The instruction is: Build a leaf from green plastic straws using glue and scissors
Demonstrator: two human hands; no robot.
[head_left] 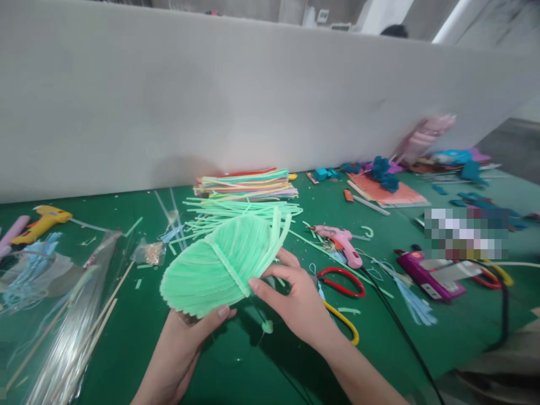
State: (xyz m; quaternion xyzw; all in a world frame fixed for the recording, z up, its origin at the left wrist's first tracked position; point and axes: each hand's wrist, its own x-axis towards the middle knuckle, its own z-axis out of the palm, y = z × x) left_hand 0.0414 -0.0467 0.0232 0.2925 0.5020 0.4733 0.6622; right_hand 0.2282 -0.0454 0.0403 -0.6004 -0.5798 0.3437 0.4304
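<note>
Between my two hands I hold a light green fan [219, 264] made of pipe cleaners laid side by side, with a raised strip across its middle. My left hand [192, 337] grips its lower left edge from below, thumb on the front face. At the right edge, near the end of the strip, my right hand [291, 298] pinches it with thumb and fingers. A few loose stem ends stick up at the upper right. Below it hangs a small green piece [267, 326]. The fingers behind the fan are partly hidden.
Bundled pipe cleaners [248, 185] lie behind the fan. To the right are a pink glue gun [341, 242], scissors with red and yellow handles [343, 281] and a purple device [430, 275]. A yellow glue gun [46, 222] and plastic sleeves [76, 326] lie left. A white partition [169, 95] stands behind.
</note>
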